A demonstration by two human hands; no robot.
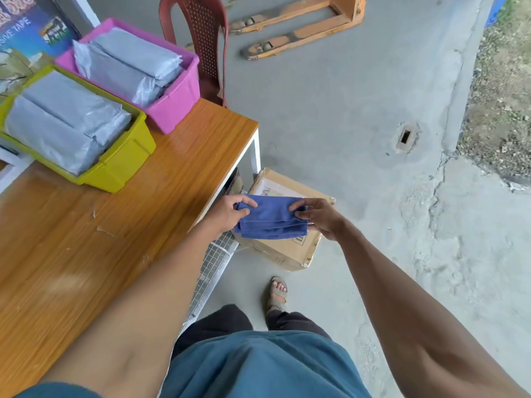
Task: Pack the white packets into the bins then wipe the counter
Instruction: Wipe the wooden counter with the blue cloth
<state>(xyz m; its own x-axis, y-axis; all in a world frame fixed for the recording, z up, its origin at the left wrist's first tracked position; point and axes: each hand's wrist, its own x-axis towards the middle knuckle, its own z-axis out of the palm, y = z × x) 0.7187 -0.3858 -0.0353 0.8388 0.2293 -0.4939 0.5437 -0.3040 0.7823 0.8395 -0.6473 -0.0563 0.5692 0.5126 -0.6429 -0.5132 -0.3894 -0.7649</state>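
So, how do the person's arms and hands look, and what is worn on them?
Both forearms are bare up to past the elbow; no gloves, watch, rings or bands show on the left hand or the right hand. A teal sleeve edge shows by the left upper arm, matching the teal shirt. No right sleeve is in view.

A wooden counter (94, 225) with a white frame fills the picture from 7 to 10 o'clock. At its far end, toward 10 o'clock, a yellow-green bin (120, 165) and a pink bin (178, 101) sit side by side, touching, each filled with white packets. The concrete floor (359, 124) spreads from 12 to 5 o'clock; a cardboard box (284, 251) lies on it just beside the counter's corner, and a red chair (201, 38) stands at 11 o'clock.
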